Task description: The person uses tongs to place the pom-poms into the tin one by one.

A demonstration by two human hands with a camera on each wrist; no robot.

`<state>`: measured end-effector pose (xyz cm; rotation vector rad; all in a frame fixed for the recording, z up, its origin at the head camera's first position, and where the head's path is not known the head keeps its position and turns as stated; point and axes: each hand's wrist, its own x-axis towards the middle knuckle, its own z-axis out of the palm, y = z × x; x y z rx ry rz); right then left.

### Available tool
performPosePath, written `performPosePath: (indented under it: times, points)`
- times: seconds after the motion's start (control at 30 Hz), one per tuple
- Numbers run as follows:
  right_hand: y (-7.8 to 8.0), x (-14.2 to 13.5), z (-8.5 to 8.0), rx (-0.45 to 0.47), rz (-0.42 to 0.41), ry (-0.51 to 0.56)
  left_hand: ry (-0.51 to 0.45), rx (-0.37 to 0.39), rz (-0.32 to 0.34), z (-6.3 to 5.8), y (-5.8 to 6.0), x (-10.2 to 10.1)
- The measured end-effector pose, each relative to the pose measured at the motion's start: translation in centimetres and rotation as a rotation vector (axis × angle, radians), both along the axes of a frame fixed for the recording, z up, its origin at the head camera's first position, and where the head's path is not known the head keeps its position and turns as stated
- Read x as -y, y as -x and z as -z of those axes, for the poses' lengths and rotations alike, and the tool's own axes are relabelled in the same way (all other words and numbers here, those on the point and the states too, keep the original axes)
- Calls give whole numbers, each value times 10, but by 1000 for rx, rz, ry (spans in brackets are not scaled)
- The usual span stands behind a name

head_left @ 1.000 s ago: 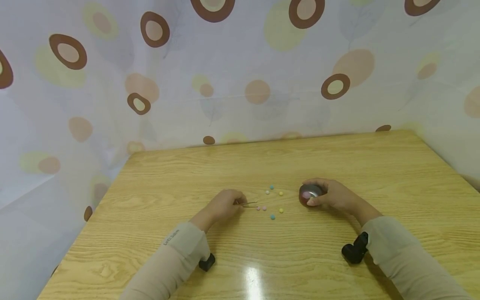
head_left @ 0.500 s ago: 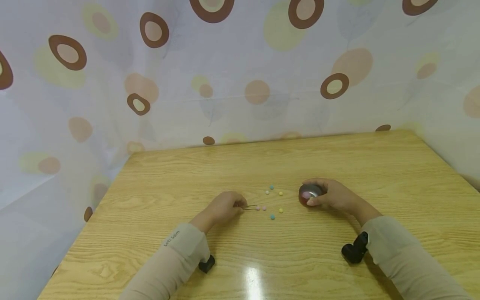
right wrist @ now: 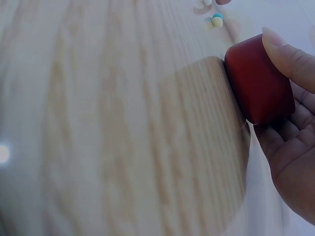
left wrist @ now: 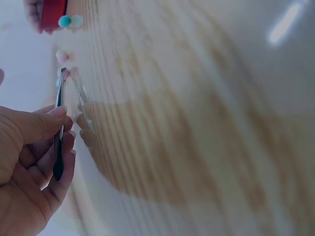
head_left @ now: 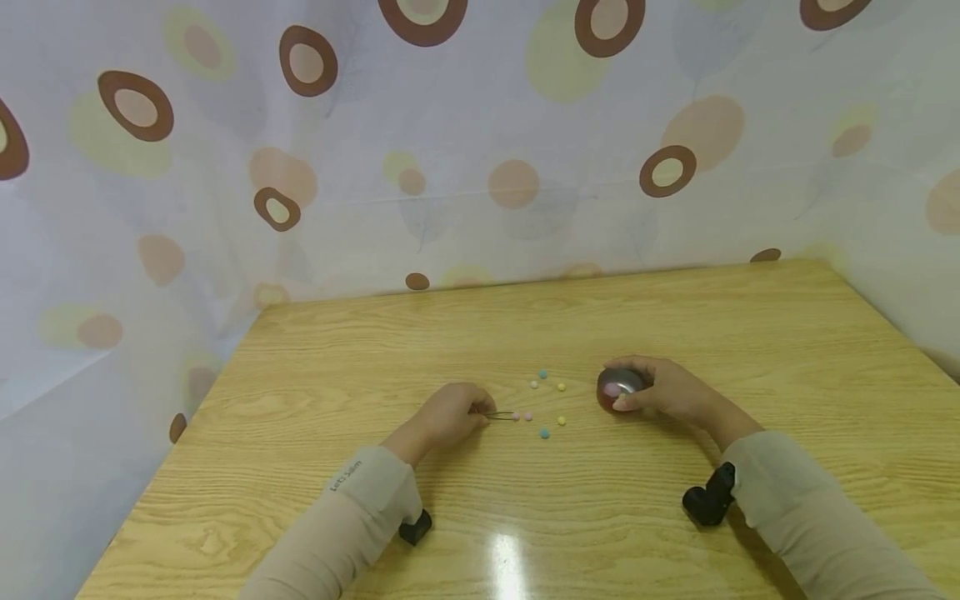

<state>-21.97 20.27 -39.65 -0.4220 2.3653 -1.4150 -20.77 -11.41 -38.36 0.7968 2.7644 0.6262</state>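
Note:
My left hand (head_left: 450,414) pinches a pair of tweezers (left wrist: 59,101) between thumb and fingers, low over the table. The tweezer tips reach a pink bead (head_left: 516,417), one on either side of it as far as I can see. Another pink bead (head_left: 528,417) lies just to its right. Further right, my right hand (head_left: 667,396) grips the side of a small red bowl (right wrist: 258,81) with a shiny metal inside. A pinkish patch shows in the bowl; whether it is a bead or a reflection I cannot tell.
Between the hands lie a white bead (head_left: 534,385), two blue beads, the nearer blue bead (head_left: 544,433) closest to me, and two yellow beads, one yellow bead (head_left: 562,421) left of the bowl. A patterned cloth (head_left: 465,225) hangs behind the wooden table (head_left: 360,350).
The tweezer tips have dropped slightly, come closer together and now meet the left pink bead. My right hand and the bowl have stayed in place.

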Motion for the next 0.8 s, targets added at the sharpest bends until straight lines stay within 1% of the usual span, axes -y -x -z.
performPosePath:
  times: [0.17,0.4,0.67,0.8]
  points:
    - [-1,1,1,-7,0,-1,6,-20,12,-1,-2,0]
    - [-4,2,2,-8,4,0,0,-27,-8,-4,-3,0]
    - [-6,2,0,-15,8,-12,-36,-62,16,-6,3,-6]
    - [-6,2,-1,-15,7,-17,-48,-59,12,-8,6,-12]
